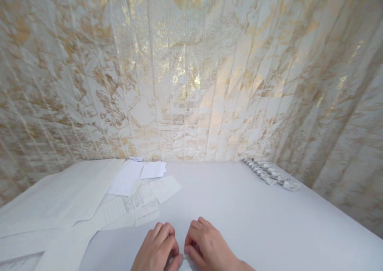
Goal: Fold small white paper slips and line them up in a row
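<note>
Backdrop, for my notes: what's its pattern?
The backdrop has irregular gold markings on whitish, seen in the head view.

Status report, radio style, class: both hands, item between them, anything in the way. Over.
Left hand, right hand: curled, close together. Pale piece between them, cut off by frame; grip unclear. Papers beyond left hand; silvery strips far right, clear.

At the bottom centre I see the left hand (156, 248) and the right hand (212, 245) close together, fingers curled in at a small whitish piece (185, 265) — I can't tell whether they grip it. Loose papers (163, 189) overlap left of centre, beside large white sheets (60, 195) at lower left. Silvery packets (271, 173) line the white table (245, 219) at right — gold-patterned fabric (191, 63) fills the upper frame.
</note>
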`<state>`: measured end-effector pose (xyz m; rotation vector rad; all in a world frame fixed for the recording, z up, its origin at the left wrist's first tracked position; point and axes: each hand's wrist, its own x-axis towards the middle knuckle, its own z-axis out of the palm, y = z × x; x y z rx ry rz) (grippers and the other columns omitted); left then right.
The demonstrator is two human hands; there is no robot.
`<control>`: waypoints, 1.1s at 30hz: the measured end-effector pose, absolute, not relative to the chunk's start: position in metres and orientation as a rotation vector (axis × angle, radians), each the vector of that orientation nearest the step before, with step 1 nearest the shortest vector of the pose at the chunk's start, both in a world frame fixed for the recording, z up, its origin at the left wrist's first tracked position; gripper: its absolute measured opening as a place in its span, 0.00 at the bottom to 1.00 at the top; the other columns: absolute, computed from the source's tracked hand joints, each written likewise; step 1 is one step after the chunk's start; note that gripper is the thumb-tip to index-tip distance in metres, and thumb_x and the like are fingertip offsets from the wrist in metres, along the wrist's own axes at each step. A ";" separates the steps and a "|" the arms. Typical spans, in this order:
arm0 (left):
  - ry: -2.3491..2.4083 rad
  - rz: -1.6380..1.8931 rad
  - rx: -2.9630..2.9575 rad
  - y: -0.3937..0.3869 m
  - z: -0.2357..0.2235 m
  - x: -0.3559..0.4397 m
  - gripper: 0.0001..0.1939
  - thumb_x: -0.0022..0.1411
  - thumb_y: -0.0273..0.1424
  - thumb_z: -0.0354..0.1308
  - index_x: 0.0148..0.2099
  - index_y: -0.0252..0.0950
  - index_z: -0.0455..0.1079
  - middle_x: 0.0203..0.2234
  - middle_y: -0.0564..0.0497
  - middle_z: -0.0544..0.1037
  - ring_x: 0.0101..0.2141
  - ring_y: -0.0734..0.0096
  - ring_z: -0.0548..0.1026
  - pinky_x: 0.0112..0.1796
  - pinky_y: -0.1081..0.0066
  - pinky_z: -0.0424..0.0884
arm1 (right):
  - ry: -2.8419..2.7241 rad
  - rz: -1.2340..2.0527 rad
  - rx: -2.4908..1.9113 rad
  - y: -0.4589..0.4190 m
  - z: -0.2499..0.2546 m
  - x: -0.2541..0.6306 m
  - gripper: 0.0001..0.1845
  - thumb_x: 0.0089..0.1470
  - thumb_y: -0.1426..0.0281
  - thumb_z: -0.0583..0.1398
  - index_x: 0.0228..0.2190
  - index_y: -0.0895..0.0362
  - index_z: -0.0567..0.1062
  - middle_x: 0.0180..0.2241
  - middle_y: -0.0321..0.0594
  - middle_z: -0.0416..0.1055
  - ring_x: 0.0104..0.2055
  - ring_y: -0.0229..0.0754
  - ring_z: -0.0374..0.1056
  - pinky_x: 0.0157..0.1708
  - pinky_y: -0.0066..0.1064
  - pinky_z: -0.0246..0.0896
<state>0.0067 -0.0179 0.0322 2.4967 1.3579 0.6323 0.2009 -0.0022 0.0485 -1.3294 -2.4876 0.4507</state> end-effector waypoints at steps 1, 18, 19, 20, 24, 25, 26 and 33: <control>1.373 0.636 2.489 -0.018 0.032 0.007 0.06 0.57 0.23 0.60 0.31 0.38 0.69 0.36 0.51 0.74 0.40 0.59 0.71 0.39 0.64 0.65 | -2.492 0.445 -1.345 -0.003 0.049 0.200 0.06 0.52 0.79 0.61 0.32 0.57 0.76 0.36 0.41 0.76 0.41 0.45 0.68 0.43 0.33 0.60; 1.423 0.740 2.472 -0.021 0.027 0.013 0.04 0.61 0.26 0.54 0.38 0.39 0.67 0.37 0.48 0.72 0.40 0.57 0.69 0.41 0.61 0.61 | -2.378 0.523 -1.370 -0.005 0.042 0.197 0.13 0.46 0.78 0.64 0.35 0.55 0.73 0.35 0.39 0.74 0.40 0.47 0.66 0.44 0.36 0.58; 1.417 0.744 2.470 -0.021 0.026 0.013 0.04 0.60 0.26 0.54 0.39 0.39 0.67 0.38 0.48 0.72 0.40 0.57 0.69 0.41 0.61 0.61 | -2.363 0.539 -1.372 -0.005 0.042 0.197 0.13 0.45 0.77 0.65 0.35 0.55 0.73 0.35 0.39 0.74 0.39 0.47 0.66 0.45 0.37 0.58; 1.410 0.746 2.467 -0.021 0.025 0.012 0.05 0.60 0.25 0.55 0.39 0.39 0.67 0.38 0.48 0.72 0.41 0.56 0.69 0.41 0.62 0.61 | -2.346 0.555 -1.376 -0.005 0.042 0.195 0.13 0.45 0.75 0.67 0.35 0.55 0.73 0.35 0.38 0.74 0.39 0.47 0.66 0.46 0.37 0.57; 1.399 0.735 2.432 -0.020 0.025 0.010 0.05 0.61 0.27 0.54 0.40 0.39 0.68 0.38 0.49 0.73 0.40 0.57 0.69 0.41 0.62 0.61 | -2.283 0.616 -1.395 -0.008 0.048 0.193 0.13 0.44 0.75 0.67 0.35 0.55 0.74 0.36 0.39 0.73 0.40 0.47 0.65 0.46 0.39 0.56; 1.394 0.726 2.420 -0.020 0.025 0.009 0.05 0.61 0.27 0.54 0.40 0.40 0.68 0.38 0.50 0.73 0.41 0.58 0.69 0.41 0.62 0.61 | -2.273 0.645 -1.389 -0.008 0.050 0.194 0.14 0.44 0.77 0.66 0.35 0.55 0.74 0.36 0.39 0.73 0.41 0.47 0.65 0.46 0.38 0.56; 1.390 0.712 2.410 -0.020 0.026 0.008 0.05 0.61 0.28 0.54 0.40 0.40 0.68 0.39 0.50 0.73 0.41 0.58 0.69 0.42 0.62 0.62 | -2.266 0.683 -1.378 -0.008 0.053 0.196 0.15 0.43 0.80 0.64 0.35 0.55 0.74 0.36 0.38 0.73 0.41 0.47 0.65 0.46 0.38 0.56; 1.352 0.592 2.360 -0.017 0.037 -0.004 0.20 0.54 0.23 0.54 0.49 0.42 0.69 0.44 0.49 0.74 0.46 0.57 0.69 0.45 0.63 0.63 | -2.232 0.897 -1.326 -0.004 0.068 0.214 0.24 0.36 0.85 0.55 0.35 0.53 0.74 0.38 0.36 0.71 0.45 0.46 0.64 0.52 0.40 0.55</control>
